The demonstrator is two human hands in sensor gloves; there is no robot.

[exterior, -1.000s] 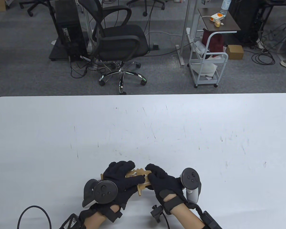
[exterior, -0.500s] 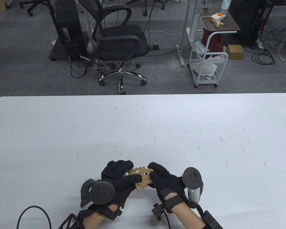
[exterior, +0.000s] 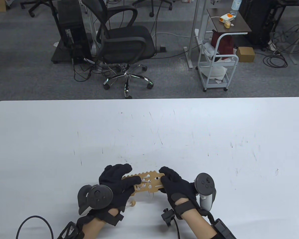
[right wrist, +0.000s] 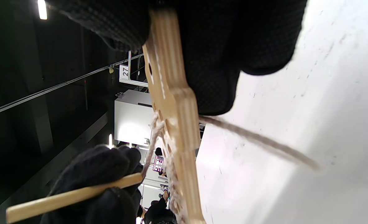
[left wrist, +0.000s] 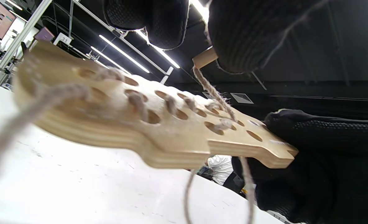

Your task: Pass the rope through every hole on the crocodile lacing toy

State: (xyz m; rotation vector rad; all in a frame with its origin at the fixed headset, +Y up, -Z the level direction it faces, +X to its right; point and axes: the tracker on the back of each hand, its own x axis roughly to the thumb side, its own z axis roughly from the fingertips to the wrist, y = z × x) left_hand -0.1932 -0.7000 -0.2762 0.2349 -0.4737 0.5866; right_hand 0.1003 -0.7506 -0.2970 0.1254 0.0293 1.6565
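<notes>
While the wooden crocodile toy (exterior: 145,183) is held up just above the white table (exterior: 164,129), near its front edge, it is gripped at both ends. The head end, with the dark eye hole and the row of small teeth, is pinched by the right hand (exterior: 175,188), whose fingers (right wrist: 209,46) are curled round the board with the thumb on the other face. The tail end is covered by the left hand (exterior: 115,183). A thin wooden stick (right wrist: 72,196) tied to the end of the rope (left wrist: 213,93) is pinched between the left hand's thumb and fingers (left wrist: 249,34), as is seen in both wrist views. From the stick, the rope is led down into one of the round holes near the head end. More rope is seen laced through many holes along the body. A loose piece of rope (right wrist: 258,143) is seen hanging under the board toward the table. A small wooden bead (exterior: 132,204) is seen lying on the table just under the left hand. Far behind the table, a black office chair (exterior: 124,42) and a white cart (exterior: 218,67) are seen on the grey floor.
</notes>
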